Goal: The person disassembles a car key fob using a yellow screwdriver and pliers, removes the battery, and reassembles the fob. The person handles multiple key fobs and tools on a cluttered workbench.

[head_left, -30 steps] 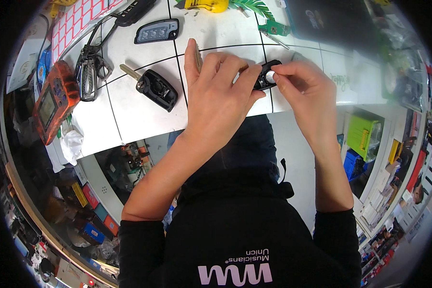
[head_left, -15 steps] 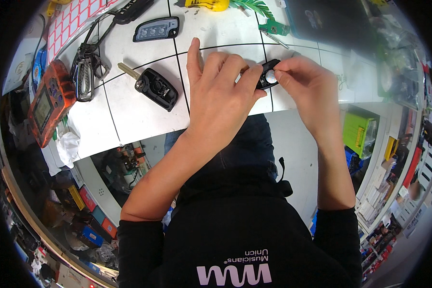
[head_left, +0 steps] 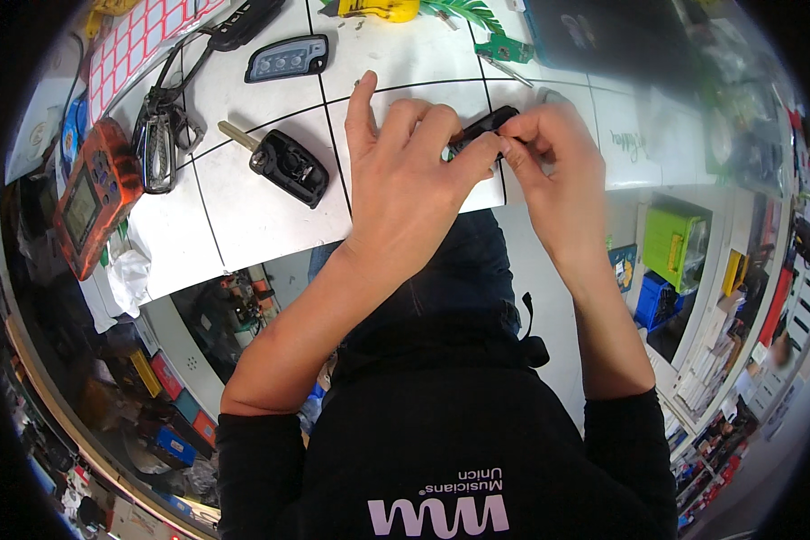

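My left hand (head_left: 409,175) holds a black key fob half (head_left: 489,123) at the table's front edge. Its thumb and index finger pinch the part, while its little finger points up and outward. From the right, my right hand (head_left: 558,166) meets it, thumb and index tip pressed together at the fob; what is between them is hidden. Left of my hands lies a flip key (head_left: 290,168), its black casing open and its metal blade out. Further back rests a grey-and-black fob cover (head_left: 287,58) with several buttons.
An orange handheld device (head_left: 96,200) stands at the table's left edge, beside black key cases (head_left: 157,148). Toward the back are a yellow tool (head_left: 380,9), a green circuit board (head_left: 504,48) and a dark mat (head_left: 607,40). A green bin (head_left: 675,238) sits below, right.
My right hand has shifted left, closer to my left thumb. The silver coin cell seen on the fob half is now covered by fingers, and the fob half has tilted.
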The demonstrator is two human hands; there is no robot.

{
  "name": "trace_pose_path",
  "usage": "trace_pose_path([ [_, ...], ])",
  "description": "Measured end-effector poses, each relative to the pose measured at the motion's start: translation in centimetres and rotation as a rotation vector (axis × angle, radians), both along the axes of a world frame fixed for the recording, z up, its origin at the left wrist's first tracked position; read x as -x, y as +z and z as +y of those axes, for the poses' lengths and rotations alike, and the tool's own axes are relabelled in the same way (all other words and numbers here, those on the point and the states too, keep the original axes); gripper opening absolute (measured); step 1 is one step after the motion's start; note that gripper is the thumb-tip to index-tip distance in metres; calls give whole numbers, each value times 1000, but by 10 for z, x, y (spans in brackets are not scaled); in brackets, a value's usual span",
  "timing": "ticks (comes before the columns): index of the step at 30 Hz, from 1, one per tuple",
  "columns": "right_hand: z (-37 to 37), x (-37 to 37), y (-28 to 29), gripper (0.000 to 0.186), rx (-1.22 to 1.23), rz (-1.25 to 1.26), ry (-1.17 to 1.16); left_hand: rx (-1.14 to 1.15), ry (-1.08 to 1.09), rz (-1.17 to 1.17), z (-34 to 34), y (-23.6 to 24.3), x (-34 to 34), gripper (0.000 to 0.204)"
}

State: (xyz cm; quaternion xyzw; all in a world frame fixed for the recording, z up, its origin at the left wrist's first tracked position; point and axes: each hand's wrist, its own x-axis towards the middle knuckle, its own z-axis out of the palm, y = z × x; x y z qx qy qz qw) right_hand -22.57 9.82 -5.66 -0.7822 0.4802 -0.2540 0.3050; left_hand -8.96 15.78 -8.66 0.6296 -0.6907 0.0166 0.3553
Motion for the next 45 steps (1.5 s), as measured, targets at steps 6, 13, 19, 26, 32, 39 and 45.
trace_pose_path([
  [6,-13,10,12,14,-63,-134,-54,-46,1,-1,-1,3,-2,36],
  [13,-18,53,6,33,248,136,52,-135,56,-30,-2,9,7,48],
  [19,-13,58,-4,30,237,134,-9,-109,7,-31,-11,8,28,49],
  [26,-11,69,-7,18,-66,-347,-220,-116,55,-49,-15,12,10,46],
  [32,-4,42,-5,21,-351,-694,-257,-119,45,-36,-27,9,23,46],
  [39,-9,46,-10,20,-76,-347,-231,-102,53,-10,-33,10,24,43],
  [45,-7,41,-1,27,84,-78,-126,-87,31,-2,-39,7,31,39],
])
